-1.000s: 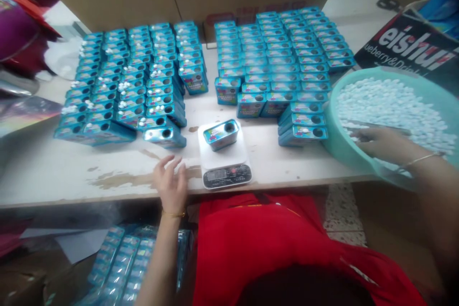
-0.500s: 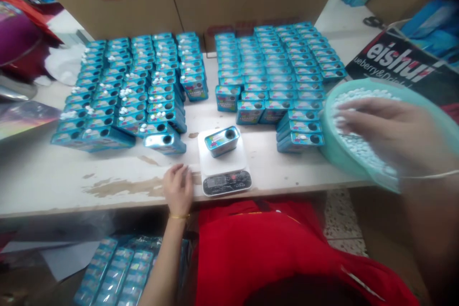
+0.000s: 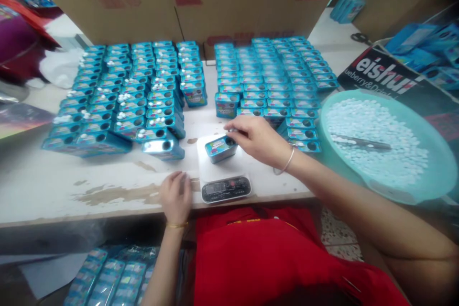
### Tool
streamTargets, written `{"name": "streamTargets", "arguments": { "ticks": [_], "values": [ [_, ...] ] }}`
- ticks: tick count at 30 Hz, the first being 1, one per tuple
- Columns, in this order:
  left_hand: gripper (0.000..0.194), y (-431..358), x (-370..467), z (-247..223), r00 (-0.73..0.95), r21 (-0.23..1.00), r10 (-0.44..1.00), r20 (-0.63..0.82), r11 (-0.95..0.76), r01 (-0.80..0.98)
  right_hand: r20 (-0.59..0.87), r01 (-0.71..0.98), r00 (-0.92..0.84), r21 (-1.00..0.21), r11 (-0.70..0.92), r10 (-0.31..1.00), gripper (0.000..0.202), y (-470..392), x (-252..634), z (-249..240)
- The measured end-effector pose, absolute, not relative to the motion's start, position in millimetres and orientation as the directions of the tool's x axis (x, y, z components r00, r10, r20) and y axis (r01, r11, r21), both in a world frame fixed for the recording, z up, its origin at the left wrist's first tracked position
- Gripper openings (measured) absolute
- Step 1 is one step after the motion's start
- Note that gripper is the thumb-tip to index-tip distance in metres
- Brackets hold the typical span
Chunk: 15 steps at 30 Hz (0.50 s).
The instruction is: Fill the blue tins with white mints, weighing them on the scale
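Note:
A blue tin [image 3: 219, 149] with a dark round opening stands on a white digital kitchen scale [image 3: 207, 170]. At that opening, my right hand [image 3: 263, 142] pinches thumb and forefinger together on what looks like a small white candy; the fingers mostly hide it. My left hand [image 3: 176, 199] rests at the table edge, left of the scale, fingers loosely bent and slightly apart, holding nothing. To the right, a turquoise basin [image 3: 344, 165] contains many white candies [image 3: 380, 124], with a dark long-handled scoop or spoon [image 3: 373, 144] lying on them.
Rows of blue tins stand left [image 3: 134, 100] and right [image 3: 265, 86] behind the scale; white candies lie on many left-hand lids. A large cardboard box [image 3: 229, 5] rises behind. A printed carton [image 3: 380, 74] with blue tins is at right. Wrapped packs [image 3: 111, 277] sit below the table.
My right hand has moved left from over the basin to the opening of the tin on the scale. My left hand stays by the scale. The view has shifted slightly.

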State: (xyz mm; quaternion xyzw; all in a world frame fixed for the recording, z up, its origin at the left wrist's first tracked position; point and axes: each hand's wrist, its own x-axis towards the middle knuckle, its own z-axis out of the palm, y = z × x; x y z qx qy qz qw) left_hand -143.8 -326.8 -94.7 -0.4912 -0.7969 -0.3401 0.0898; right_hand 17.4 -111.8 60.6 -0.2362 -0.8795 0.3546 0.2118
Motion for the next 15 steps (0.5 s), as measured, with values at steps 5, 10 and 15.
{"name": "streamTargets", "arguments": {
  "ticks": [5,10,15],
  "values": [
    [0.018,-325.8,-142.1,-93.0,-0.506,0.453,0.720,0.475,0.294,0.842,0.128,0.225,-0.736,-0.880,0.418,0.665,0.012,-115.4,27.8,72.0],
    [0.018,-326.4,-142.6,-95.0,-0.520,0.470,0.721,0.459,0.299,0.830,-0.273,0.059,-0.665,-0.947,-0.316,0.695,0.022,-120.9,63.8,56.4],
    [0.018,-326.6,-141.9,-94.7,-0.516,0.463,0.727,0.453,0.303,0.833,-0.539,0.071,-0.583,-0.780,-0.622,0.608,0.024,-138.1,106.2,7.3]
  ]
}}
